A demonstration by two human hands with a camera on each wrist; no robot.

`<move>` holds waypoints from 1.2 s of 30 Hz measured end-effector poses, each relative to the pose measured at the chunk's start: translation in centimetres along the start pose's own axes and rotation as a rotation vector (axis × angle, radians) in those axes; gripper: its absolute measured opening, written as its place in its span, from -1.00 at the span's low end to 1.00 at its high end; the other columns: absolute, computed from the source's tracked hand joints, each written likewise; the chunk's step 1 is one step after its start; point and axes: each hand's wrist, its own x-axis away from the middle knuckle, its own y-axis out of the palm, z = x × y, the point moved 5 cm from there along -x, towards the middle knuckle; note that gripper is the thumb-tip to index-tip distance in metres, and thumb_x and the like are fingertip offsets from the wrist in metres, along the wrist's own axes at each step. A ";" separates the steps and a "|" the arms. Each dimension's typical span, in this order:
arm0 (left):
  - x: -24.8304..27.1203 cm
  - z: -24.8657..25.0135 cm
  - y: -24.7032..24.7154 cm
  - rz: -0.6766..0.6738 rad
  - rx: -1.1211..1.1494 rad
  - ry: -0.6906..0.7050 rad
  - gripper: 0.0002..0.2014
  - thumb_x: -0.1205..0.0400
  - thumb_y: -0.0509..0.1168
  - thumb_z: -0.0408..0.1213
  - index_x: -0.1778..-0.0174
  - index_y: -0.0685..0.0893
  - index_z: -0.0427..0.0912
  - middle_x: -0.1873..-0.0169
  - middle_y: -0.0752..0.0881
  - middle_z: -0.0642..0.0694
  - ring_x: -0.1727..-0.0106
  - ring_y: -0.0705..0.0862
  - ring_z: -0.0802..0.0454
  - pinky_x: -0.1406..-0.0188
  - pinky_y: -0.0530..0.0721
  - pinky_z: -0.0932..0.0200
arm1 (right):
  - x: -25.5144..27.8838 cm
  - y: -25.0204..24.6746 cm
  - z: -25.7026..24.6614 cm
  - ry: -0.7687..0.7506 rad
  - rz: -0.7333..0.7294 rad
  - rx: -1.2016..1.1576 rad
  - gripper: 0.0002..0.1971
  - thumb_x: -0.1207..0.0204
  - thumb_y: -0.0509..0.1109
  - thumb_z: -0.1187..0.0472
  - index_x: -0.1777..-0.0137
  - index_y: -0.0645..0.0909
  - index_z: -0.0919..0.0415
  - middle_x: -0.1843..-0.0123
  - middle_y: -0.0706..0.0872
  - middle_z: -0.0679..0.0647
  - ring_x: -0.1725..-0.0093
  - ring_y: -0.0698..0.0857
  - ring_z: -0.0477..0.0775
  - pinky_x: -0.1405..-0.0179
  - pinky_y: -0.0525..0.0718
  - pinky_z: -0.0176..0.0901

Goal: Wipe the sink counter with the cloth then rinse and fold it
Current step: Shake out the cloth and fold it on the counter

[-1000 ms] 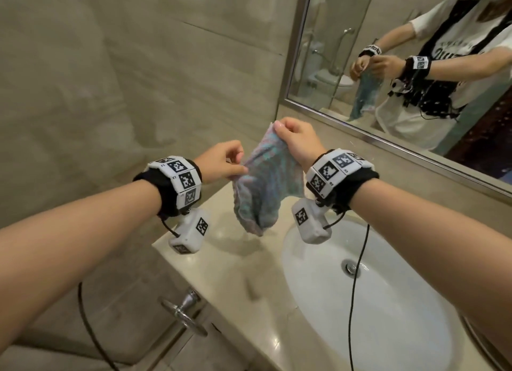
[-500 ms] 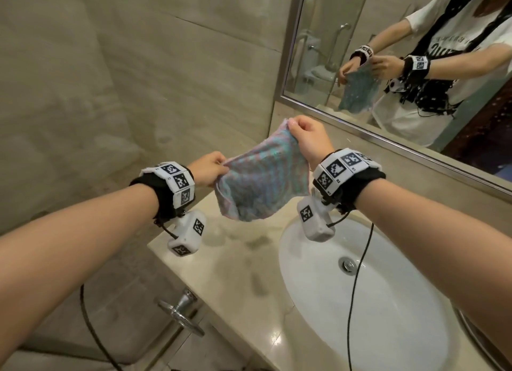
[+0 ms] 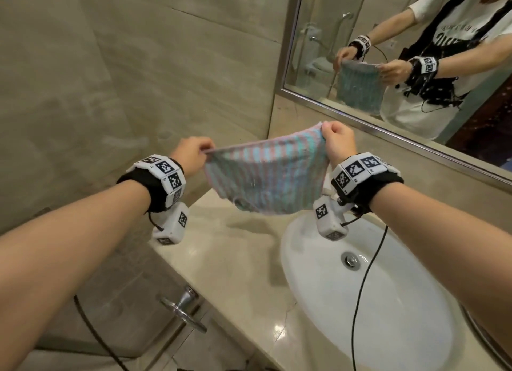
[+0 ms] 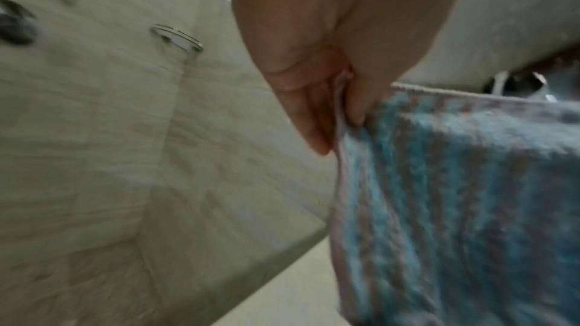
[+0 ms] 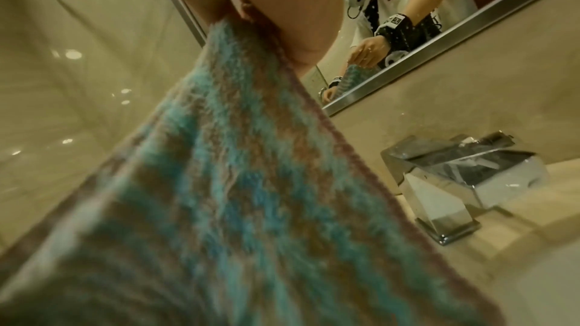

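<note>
You hold the cloth (image 3: 266,176) stretched flat between both hands, raised in the air above the sink counter (image 3: 221,259) and touching nothing below it. Your left hand (image 3: 191,155) pinches one upper corner; the left wrist view shows the hem caught between thumb and fingers (image 4: 298,98). Your right hand (image 3: 336,143) is curled round the opposite upper corner, knuckles uppermost, with the fabric gathered inside the fist. The cloth is striped in pale blue and pink, its top edge taut, its lower edge sagging over the counter's back part and the near rim of the white basin (image 3: 388,301). A square chrome faucet (image 5: 464,182) stands on the counter behind the basin, beneath the mirror (image 3: 415,51), which reflects the cloth spread between your hands. Black cables hang from both wrist units.
</note>
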 end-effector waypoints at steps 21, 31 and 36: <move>-0.7 -4.6 0.1 0.104 0.387 -0.156 -0.75 -0.54 0.21 -0.62 -0.09 0.69 -0.45 0.42 0.64 0.13 0.56 0.57 0.55 0.42 0.56 0.56 | 1.0 4.1 4.2 0.129 -0.133 0.054 -0.63 -0.63 0.16 0.28 0.44 0.39 0.04 0.41 0.45 -0.04 0.11 0.48 0.08 0.17 0.57 -0.11; -0.1 -5.8 -0.8 0.122 0.518 -0.174 -0.85 -0.57 0.29 -0.56 0.01 0.70 -0.32 0.62 0.69 0.21 0.56 0.60 0.47 0.50 0.57 0.60 | 0.3 4.9 5.5 0.175 -0.137 -0.015 -0.67 -0.61 0.18 0.21 0.42 0.48 0.02 0.37 0.53 -0.03 0.09 0.56 0.14 -0.16 0.62 0.39; 0.4 -5.9 -1.1 0.026 0.553 -0.208 -0.81 -0.55 0.32 -0.56 0.22 0.67 -0.17 0.69 0.67 0.30 0.55 0.63 0.49 0.51 0.56 0.63 | 0.2 5.6 5.3 0.214 -0.192 -0.026 -0.68 -0.62 0.18 0.26 0.39 0.50 0.07 0.35 0.54 0.02 0.09 0.55 0.14 -0.19 0.62 0.34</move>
